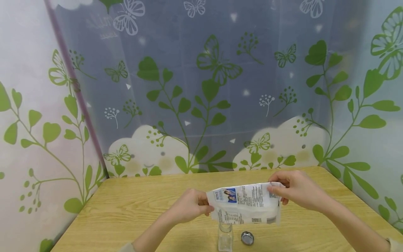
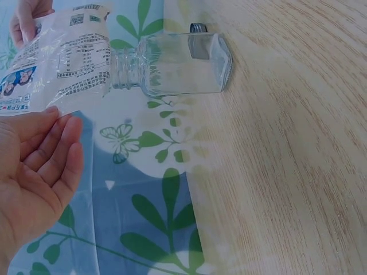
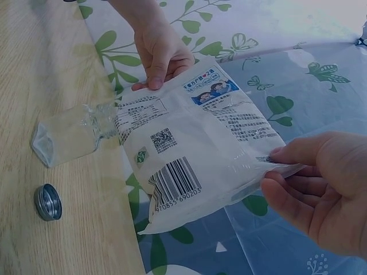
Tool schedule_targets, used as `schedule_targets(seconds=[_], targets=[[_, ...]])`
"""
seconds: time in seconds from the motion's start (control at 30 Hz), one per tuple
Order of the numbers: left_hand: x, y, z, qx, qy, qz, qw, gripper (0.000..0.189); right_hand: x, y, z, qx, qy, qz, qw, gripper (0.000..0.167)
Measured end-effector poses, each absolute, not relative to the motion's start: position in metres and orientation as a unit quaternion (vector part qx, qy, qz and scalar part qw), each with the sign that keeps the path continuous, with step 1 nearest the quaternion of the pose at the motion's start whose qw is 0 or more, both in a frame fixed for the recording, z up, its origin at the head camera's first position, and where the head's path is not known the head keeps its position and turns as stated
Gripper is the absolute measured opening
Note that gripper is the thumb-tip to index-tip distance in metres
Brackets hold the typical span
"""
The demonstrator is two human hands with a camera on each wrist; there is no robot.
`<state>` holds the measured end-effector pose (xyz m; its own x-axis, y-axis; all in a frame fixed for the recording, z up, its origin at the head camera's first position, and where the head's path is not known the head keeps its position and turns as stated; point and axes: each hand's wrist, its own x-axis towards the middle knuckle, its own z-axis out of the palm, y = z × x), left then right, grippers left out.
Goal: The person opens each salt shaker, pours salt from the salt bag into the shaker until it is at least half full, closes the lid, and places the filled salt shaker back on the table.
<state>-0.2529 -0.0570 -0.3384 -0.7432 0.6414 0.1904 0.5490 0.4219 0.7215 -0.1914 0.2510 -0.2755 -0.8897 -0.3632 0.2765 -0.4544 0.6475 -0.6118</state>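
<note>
Both hands hold up a soft white plastic packet (image 1: 244, 203) printed with text, a small blue picture and a barcode (image 3: 175, 183). Its left end is pinched between the thumb and fingers of my left hand (image 1: 193, 205). At the opposite end, my right hand (image 1: 296, 190) grips the edge with the thumb on the printed face. Just below the packet in the head view stands a clear glass bottle (image 1: 225, 239), uncapped, its threaded neck (image 2: 125, 67) partly overlapped by the packet. A silver metal cap (image 1: 247, 238) lies on the table to the bottle's right.
The wood-grain table (image 1: 141, 196) extends under and around the hands. Behind it hangs a blue-grey curtain (image 1: 189, 105) with green leaves and butterflies. Pale patterned side panels (image 1: 28, 115) close in the left and right.
</note>
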Motion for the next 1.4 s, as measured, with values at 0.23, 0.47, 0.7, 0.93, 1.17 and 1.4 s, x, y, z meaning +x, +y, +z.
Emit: schedule_targets(seconds=[0.23,0.47,0.7,0.93,1.17,1.4], targets=[[-0.253,-0.056,-0.34,0.352,0.844,0.4,0.055,0.006,-0.191,0.251,-0.276,0.224,-0.905,0.355,0.065,0.021],[-0.253,-0.054,-0.343,0.349,0.843,0.406,0.048,0.005,-0.191,0.253,-0.277,0.222,-0.905,0.356,0.064,0.022],[-0.253,-0.053,-0.344,0.347,0.838,0.418,0.049,0.005,-0.191,0.255,-0.279,0.223,-0.903,0.362,0.06,0.022],[-0.252,-0.051,-0.343,0.336,0.829,0.443,0.058,0.005,-0.192,0.257,-0.282,0.223,-0.901,0.368,0.061,0.021],[-0.25,-0.047,-0.34,0.327,0.822,0.462,0.066,0.005,-0.193,0.259,-0.283,0.218,-0.898,0.377,0.062,0.022],[-0.253,-0.044,-0.346,0.318,0.811,0.486,0.077,0.006,-0.193,0.26,-0.283,0.215,-0.898,0.378,0.061,0.023]])
